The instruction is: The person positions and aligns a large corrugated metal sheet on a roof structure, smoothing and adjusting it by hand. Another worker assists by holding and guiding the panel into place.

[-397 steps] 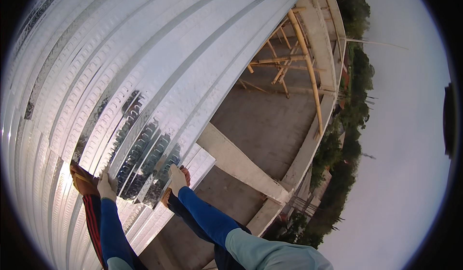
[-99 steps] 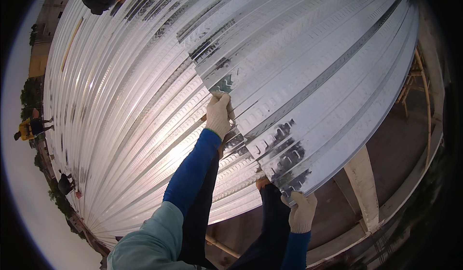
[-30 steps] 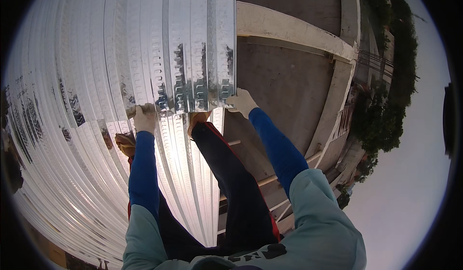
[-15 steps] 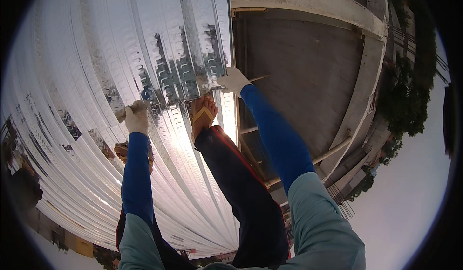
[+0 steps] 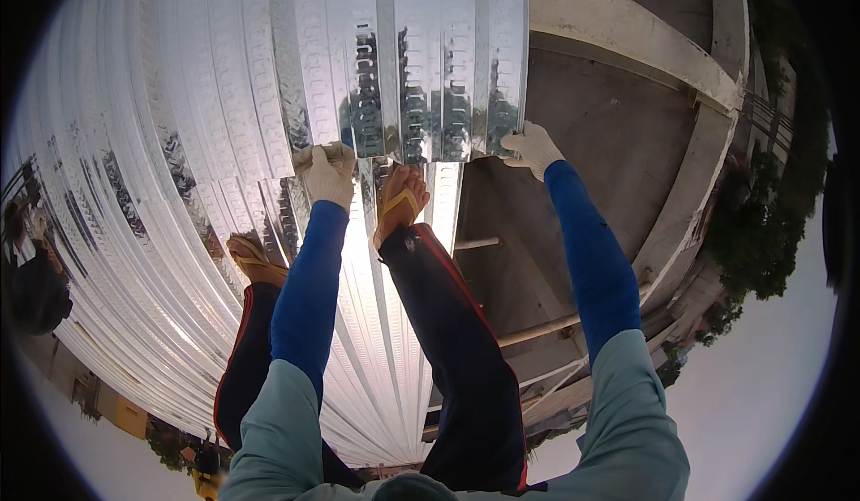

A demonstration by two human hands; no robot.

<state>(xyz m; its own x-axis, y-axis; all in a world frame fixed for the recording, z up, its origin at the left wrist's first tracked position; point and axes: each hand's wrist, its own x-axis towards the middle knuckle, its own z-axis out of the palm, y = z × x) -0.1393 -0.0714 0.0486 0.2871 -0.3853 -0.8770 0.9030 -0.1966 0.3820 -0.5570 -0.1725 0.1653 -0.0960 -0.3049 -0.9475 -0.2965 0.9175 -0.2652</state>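
Note:
A shiny ribbed metal decking sheet (image 5: 434, 17) stretches away in front of me, its right side reaching out over an opening. My left hand (image 5: 328, 177), in a pale work glove, grips its near edge, fingers curled over the rim. At the near right corner, my gloved right hand (image 5: 534, 150) is closed on the same sheet. Beneath and to the left lie more ribbed metal sheets (image 5: 179, 322), overlapping. My sandalled right foot (image 5: 401, 201) stands on them just behind the sheet's near edge, between my hands; my left foot (image 5: 255, 259) is farther left.
Right of the decking is a deep opening with a grey lower floor (image 5: 591, 143), bordered by a concrete beam (image 5: 645, 35). A pole (image 5: 537, 329) crosses below my right arm. Another person (image 5: 40, 291) is at the far left. Trees (image 5: 752, 214) stand beyond the building's right edge.
The sheet has shifted to the right, out over the opening, and both my hands have moved right with it. My left foot now shows more fully.

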